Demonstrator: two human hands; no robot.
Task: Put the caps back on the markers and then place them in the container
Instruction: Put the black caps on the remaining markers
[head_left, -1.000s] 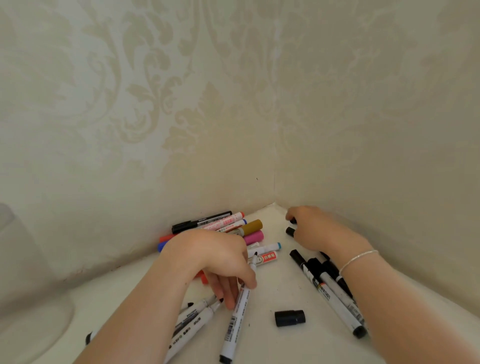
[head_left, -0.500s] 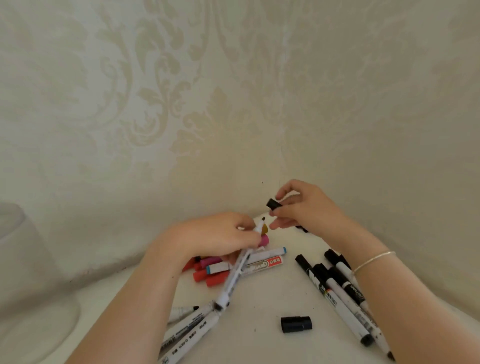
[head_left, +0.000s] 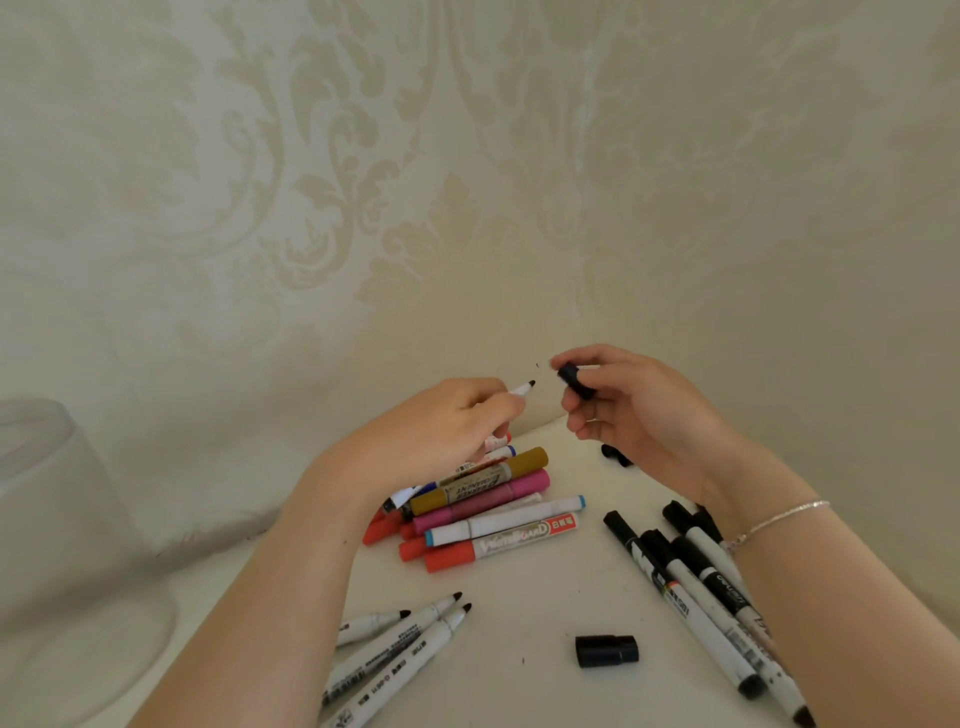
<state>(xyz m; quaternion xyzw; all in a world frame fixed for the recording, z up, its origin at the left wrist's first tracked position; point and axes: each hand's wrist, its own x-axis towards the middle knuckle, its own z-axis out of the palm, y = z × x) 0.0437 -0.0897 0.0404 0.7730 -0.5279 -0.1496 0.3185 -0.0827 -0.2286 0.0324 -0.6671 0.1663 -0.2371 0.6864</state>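
- Left grip (head_left: 447, 431) is closed around an uncapped marker (head_left: 521, 389), black tip aimed at the right hand
- Right grip (head_left: 623, 410) pinches a black cap (head_left: 574, 379) just beside that tip, not touching
- Another loose cap (head_left: 607, 650) lies on the tabletop (head_left: 524, 613)
- Translucent container (head_left: 67, 561) stands far left

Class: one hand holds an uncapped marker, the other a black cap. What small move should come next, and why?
Probably bring the black cap in the right hand onto the tip of the marker held by the left hand: the tip is bare and a small gap separates them.
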